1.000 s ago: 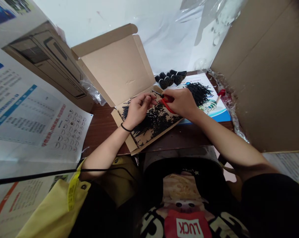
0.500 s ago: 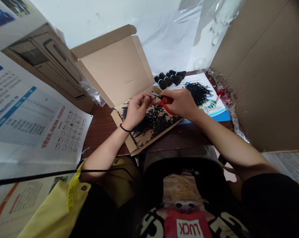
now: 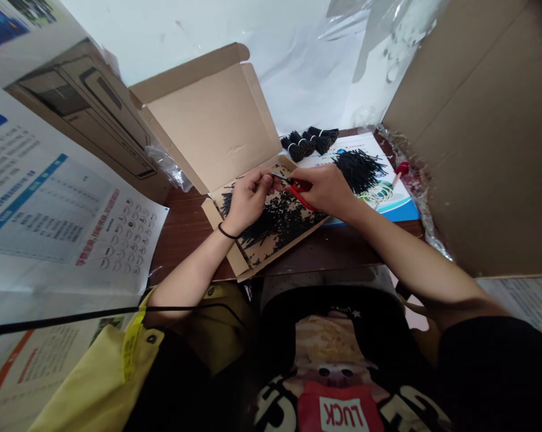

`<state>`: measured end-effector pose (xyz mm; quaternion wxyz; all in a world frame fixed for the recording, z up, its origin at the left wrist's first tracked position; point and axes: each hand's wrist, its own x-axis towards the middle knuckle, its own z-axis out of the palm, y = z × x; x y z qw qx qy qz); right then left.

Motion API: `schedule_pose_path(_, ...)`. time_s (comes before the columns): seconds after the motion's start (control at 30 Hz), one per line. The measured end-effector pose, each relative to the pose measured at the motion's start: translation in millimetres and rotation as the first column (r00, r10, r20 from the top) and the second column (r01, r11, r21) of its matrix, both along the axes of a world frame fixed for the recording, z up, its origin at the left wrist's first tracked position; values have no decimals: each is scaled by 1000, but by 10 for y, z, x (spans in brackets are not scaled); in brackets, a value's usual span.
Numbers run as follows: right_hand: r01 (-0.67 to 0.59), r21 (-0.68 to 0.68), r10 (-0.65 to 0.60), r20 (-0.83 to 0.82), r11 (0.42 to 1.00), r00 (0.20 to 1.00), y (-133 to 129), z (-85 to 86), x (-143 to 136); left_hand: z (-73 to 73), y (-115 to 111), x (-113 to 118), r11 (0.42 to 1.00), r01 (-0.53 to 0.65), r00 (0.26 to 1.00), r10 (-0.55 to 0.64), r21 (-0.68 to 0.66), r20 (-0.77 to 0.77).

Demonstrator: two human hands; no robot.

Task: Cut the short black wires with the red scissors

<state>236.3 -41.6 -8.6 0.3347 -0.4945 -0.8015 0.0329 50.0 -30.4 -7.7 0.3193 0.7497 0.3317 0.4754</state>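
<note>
Red-handled scissors (image 3: 300, 193) are in my right hand (image 3: 327, 189), its fingers wrapped round the handles and the blades pointing left. The blade tips are at the fingertips of my left hand (image 3: 252, 198), which is closed in a pinch; what it pinches is too small to make out. Both hands are over an open cardboard box (image 3: 232, 261) with many short black pieces (image 3: 293, 219) scattered inside. Longer black strips (image 3: 257, 231) lie at the box's left, partly under my left hand.
Behind my right hand, a loose pile of black strips (image 3: 358, 171) lies on a printed sheet (image 3: 401, 204). Banded black bundles (image 3: 309, 143) sit beyond the box. The raised lid (image 3: 212, 126) stands at the back, and a large cardboard panel (image 3: 482, 150) at the right.
The scissor blades look closer together than before. My right hand has shifted very slightly, while my left hand stays in nearly the same place.
</note>
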Motion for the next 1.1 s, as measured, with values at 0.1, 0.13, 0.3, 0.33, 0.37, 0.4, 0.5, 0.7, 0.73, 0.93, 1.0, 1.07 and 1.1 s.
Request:
schedule_pose_path(0.1,42,-15,-42,-2,999,999,-2,-5,-7,-4,3,4,1000,1,1000,-1,-15,13)
schedule_pose_path(0.13,61,-19,-61,-3,998,998,-3,-1,-6,-3,7,5,1000,3,1000,-3,-21,19)
schedule_pose_path(0.3,69,-22,-70,-34,997,997,-12,49,6,-3,30,-1,999,-18,998,20,-30,56)
schedule_pose_path(0.33,61,-19,-61,-42,998,997,-15,57,5,-6,34,-4,999,-27,998,29,-33,59)
schedule_pose_path(0.37,53,-17,-54,-49,998,997,-19,63,4,-10,36,-7,999,-33,997,35,-38,62)
schedule_pose_path(0.4,48,-16,-49,-55,999,997,-23,64,1,-15,38,-10,998,-38,997,41,-41,71)
schedule_pose_path(0.5,45,-22,-46,-60,999,997,-29,54,-8,-29,39,-14,997,-50,993,55,-51,103)
schedule_pose_path(0.7,26,-30,-27,-62,999,998,-25,41,-6,-34,39,-16,995,-70,989,78,-72,122)
schedule_pose_path(0.73,19,-28,-21,-66,999,998,-25,44,-5,-35,41,-16,995,-73,990,81,-66,118)
schedule_pose_path(0.93,-3,-16,2,-77,1000,997,-40,49,-16,-51,54,-22,995,-94,991,97,-44,96)
schedule_pose_path(1.0,5,-14,-6,-71,1000,997,-45,44,-21,-51,52,-22,994,-96,991,100,-48,90)
schedule_pose_path(1.07,15,-10,-15,-57,1000,998,-46,38,-22,-47,47,-21,994,-103,991,107,-47,79)
schedule_pose_path(1.1,17,-8,-17,-51,1000,999,-44,36,-21,-43,43,-21,993,-108,991,111,-46,73)
